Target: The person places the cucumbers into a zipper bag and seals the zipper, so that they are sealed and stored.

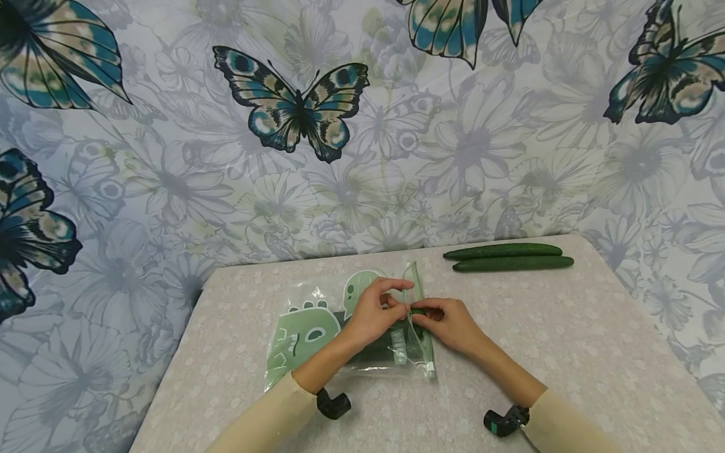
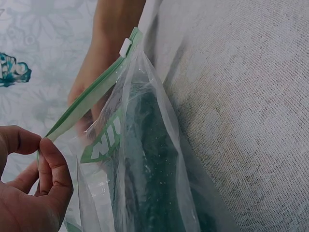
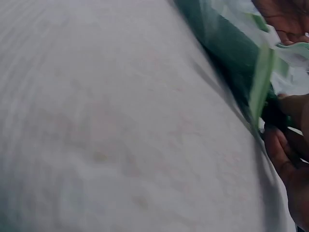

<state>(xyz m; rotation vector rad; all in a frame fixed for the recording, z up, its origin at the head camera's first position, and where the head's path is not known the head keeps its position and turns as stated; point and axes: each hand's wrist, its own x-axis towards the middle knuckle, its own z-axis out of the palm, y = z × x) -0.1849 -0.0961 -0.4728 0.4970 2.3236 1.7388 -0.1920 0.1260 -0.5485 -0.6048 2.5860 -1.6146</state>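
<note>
Working at the mouth of a clear plastic bag (image 1: pixel 308 343), a person's left hand (image 1: pixel 379 306) pinches its green zip edge (image 2: pixel 91 94) with thumb and finger closed on it, while the right hand (image 1: pixel 447 321) has its fingers curled round the right end of a dark green cucumber (image 3: pixel 273 111). The cucumber lies mostly inside the bag on the desk (image 1: pixel 595 352); whether it is alone in there, I cannot tell. A white slider (image 2: pixel 125 47) sits at the zip's near end. Whichever way the cucumber slides, parting the zip's lips and lining it up with the bag should avoid snagging. Two more cucumbers (image 1: pixel 512 263) lie side by side at the far right. The bag carries a green cartoon print (image 1: pixel 359 286) and block letters (image 2: pixel 106 137), apparently including an N; the whole word and any brand are unreadable.
</note>
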